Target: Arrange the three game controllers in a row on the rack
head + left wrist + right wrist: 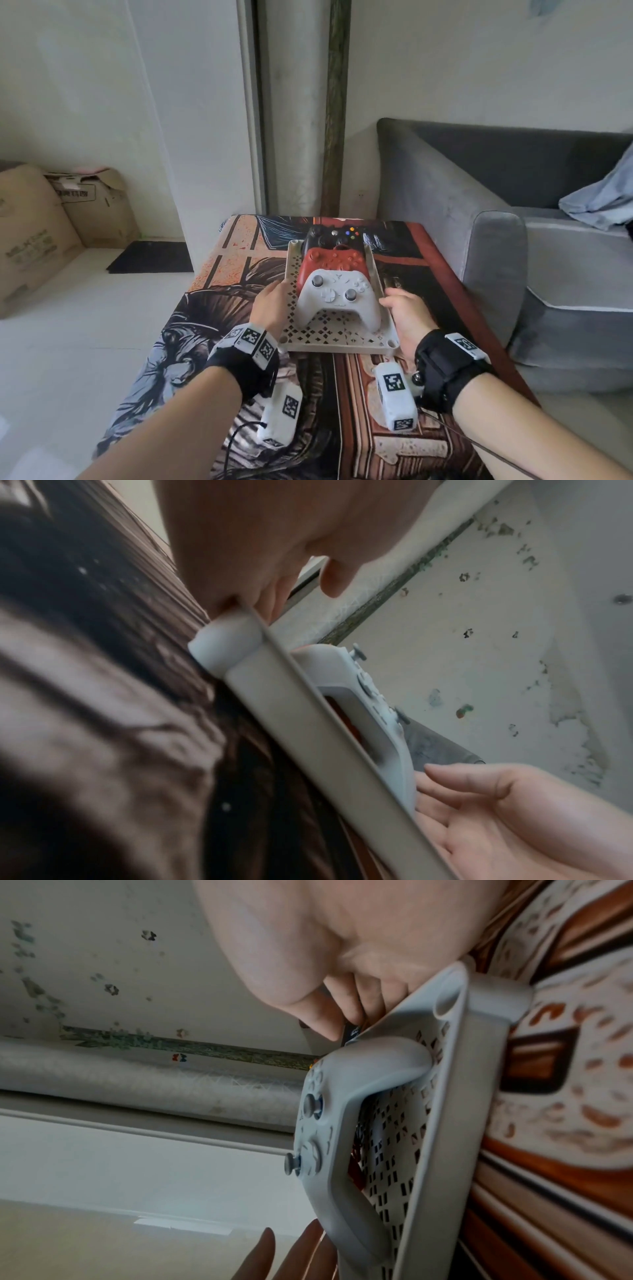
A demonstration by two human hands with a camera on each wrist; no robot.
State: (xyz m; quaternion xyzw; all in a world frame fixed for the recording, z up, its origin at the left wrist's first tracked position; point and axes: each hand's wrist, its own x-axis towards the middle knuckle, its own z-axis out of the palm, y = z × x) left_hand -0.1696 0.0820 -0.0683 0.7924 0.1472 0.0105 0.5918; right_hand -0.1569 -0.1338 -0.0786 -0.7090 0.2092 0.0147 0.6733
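A beige perforated rack [329, 340] lies on the patterned table. Three controllers lean on it in a row from far to near: a black one [331, 236], a red one [325, 269] and a white one [339, 301], each overlapping the one behind. My left hand [270, 303] lies along the rack's left rim with its fingers fairly straight. At the right rim rests my right hand [406, 317], its thumb near the white controller's right grip. The left wrist view shows the rack rim [308, 737], the white controller [387, 723] and the right hand's relaxed palm [514, 818]. Neither hand holds a controller.
The table's printed cloth [239, 342] reaches the near edge. A grey sofa [507, 246] stands close on the right with a blue cloth [599, 198] on it. Cardboard boxes [34, 233] and a black mat [150, 262] sit on the floor to the left.
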